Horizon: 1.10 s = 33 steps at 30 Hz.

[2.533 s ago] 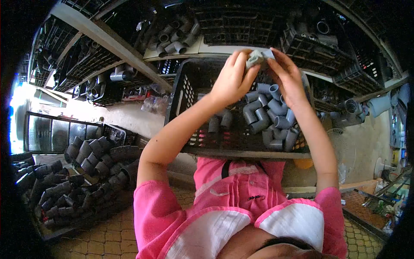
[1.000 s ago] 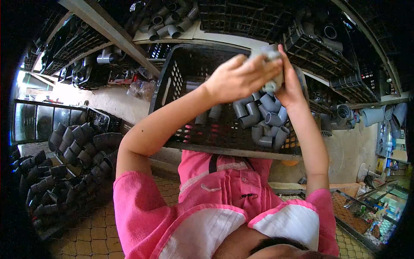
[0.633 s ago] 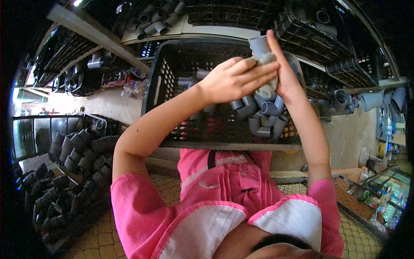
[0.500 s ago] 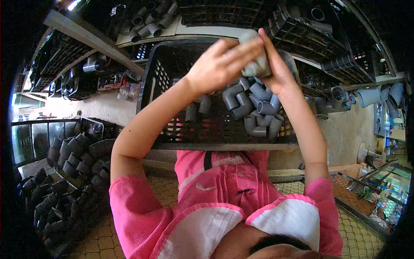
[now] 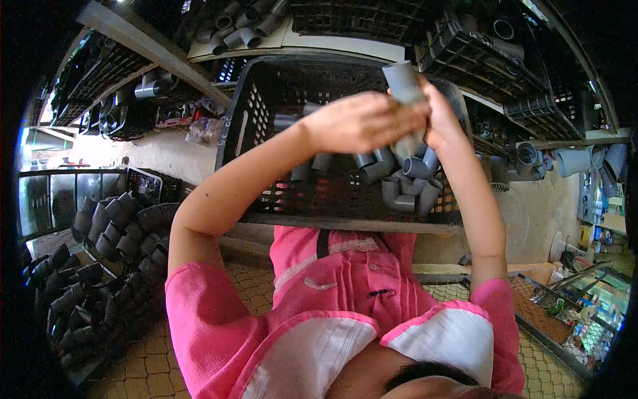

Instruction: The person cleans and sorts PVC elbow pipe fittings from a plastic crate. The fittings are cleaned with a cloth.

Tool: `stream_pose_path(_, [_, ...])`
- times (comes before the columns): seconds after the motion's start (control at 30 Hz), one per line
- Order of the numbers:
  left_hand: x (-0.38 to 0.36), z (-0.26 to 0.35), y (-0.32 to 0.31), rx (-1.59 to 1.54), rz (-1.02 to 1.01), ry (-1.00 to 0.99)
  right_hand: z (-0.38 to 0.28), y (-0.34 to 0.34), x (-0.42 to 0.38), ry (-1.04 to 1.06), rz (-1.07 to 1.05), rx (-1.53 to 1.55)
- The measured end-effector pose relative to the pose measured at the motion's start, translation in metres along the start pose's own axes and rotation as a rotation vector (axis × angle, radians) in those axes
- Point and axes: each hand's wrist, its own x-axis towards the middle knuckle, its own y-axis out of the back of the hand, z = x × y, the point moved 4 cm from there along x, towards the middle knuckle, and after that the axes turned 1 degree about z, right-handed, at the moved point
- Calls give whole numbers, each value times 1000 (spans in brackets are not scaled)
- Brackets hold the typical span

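Above a black plastic crate [image 5: 352, 223], a grey pipe fitting [image 5: 400, 76] is held tilted, its open end pointing up and away. My right hand [image 5: 440, 118] is closed around its right side. My left hand [image 5: 367, 124] lies across it from the left, fingers bent over a pale cloth [image 5: 407, 142] pressed against the fitting. Motion smears the left fingers, and the fitting's lower part is hidden by hand and cloth. Below, several grey pipe elbows [image 5: 403, 193] lie in the crate's right part. More fittings [image 5: 287, 121] sit toward its left, partly behind my left arm.
A big heap of grey fittings [image 5: 113, 266] stands at the left. Shelves at the back carry more elbows [image 5: 242, 30] and black crates [image 5: 465, 56]. A wooden beam [image 5: 146, 50] slants across the upper left. Pale blue-grey pipe pieces [image 5: 573, 161] rest at the right.
Both hands have come lower and slightly right, toward me. The fitting's grey open end now shows above the fingers, where mostly pale cloth showed before. My left hand has slid down along it.
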Motion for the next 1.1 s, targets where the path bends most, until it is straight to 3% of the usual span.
stream_pose_path(0.03, [5,9,5,92,-59,-68,1,7,3,-5,-3,-10])
stream_pose_path(0.13, [5,-12,5,135,-39,42,2,10,8,-7,27,-23])
stream_pose_path(0.2, [2,-29,9,102,4,267,-1,-3,3,7,102,1])
stream_pose_path(0.33, [-4,-17,2,95,-19,230,-9,-18,-8,21,-41,-20])
stream_pose_path(0.5, [-2,-21,5,137,-17,46,-8,-11,-1,25,-82,-49])
stream_pose_path(0.6, [-2,-35,17,49,40,384,-9,-15,-5,74,-44,-22])
stream_pose_path(0.7, [-6,-21,5,-64,41,316,-11,-9,-3,126,13,-50])
stream_pose_path(0.73, [-4,-12,2,-112,50,210,-12,-9,-4,106,3,-78])
stream_pose_path(0.8, [1,-5,-3,3,41,102,-11,-7,-4,60,-17,-134])
stream_pose_path(0.87, [0,-16,6,-47,-5,207,-7,-5,2,108,-5,-69])
stream_pose_path(0.93, [0,-31,13,-109,158,363,-10,-10,2,151,0,-26])
stream_pose_path(1.0, [-2,-32,15,-90,178,452,-11,-14,-5,105,20,-30])
stream_pose_path(1.07, [-4,-21,9,-105,130,442,-6,-13,-4,100,35,-32])
stream_pose_path(1.1, [-4,-16,7,-48,122,343,-6,-16,-6,153,39,-155])
